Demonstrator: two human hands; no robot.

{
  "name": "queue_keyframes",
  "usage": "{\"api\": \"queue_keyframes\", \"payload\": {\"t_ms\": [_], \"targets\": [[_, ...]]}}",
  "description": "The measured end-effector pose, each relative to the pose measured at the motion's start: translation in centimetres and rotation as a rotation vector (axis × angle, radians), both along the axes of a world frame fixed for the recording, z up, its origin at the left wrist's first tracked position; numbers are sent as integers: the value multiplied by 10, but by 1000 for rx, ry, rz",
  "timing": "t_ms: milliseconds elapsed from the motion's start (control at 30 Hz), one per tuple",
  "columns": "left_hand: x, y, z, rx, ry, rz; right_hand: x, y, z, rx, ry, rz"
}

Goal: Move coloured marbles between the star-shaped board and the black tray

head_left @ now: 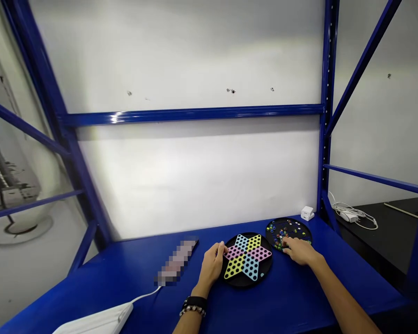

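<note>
A round black Chinese checkers board (247,281) with a star of blue, yellow and pink points lies on the blue shelf. My left hand (213,264) is at its left edge, fingers curled and thumb against the rim. Behind it and to the right is a round black tray (278,220) with many small coloured marbles (283,233) scattered in it. Over the tray's near edge, my right hand (299,251) reaches down among the marbles with its fingertips drawn together. What those fingertips hold, if anything, is too small to make out.
White power adapters (307,213) stand behind the tray. At left lie a blurred-out flat device (177,262) with a white cable and a white box-like unit (97,320). Blue rack posts (325,139) frame the shelf. A black surface (379,232) at right holds coiled cables.
</note>
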State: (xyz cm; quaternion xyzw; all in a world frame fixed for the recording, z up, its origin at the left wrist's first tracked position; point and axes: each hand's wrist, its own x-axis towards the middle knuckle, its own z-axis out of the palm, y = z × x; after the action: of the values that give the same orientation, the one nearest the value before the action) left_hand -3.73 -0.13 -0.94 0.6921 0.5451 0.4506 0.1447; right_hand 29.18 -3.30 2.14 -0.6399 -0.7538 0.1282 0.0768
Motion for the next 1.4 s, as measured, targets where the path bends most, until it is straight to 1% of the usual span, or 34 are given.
{"api": "queue_keyframes", "payload": {"t_ms": [133,300,400,467,567,667,733,900,1033,1167,1300,1400], "targets": [[0,-1,1,15,4,-1,-5,-1,-1,14,22,-7],[-1,-2,1,13,-12,-6,-1,0,0,29,55,-14],[-1,-3,2,0,-8,-14,0,1,2,91,133,-67],[-1,-5,3,-9,-2,-17,-8,3,4,157,173,-87],[0,-5,7,-17,5,-32,-32,7,8,200,161,-11],[2,-3,15,-18,30,-74,-58,15,10,134,58,71],[6,2,22,-18,45,-107,-69,21,9,92,-12,96],[17,22,44,-23,75,-184,-72,32,4,93,-97,80],[25,38,52,-24,86,-198,-77,40,1,125,-104,66],[29,49,50,-33,78,-214,-90,49,-4,196,-151,43],[29,55,39,-60,27,-213,-98,51,-18,244,-185,23],[26,54,31,-82,-38,-193,-100,48,-29,284,-176,-16]]}}
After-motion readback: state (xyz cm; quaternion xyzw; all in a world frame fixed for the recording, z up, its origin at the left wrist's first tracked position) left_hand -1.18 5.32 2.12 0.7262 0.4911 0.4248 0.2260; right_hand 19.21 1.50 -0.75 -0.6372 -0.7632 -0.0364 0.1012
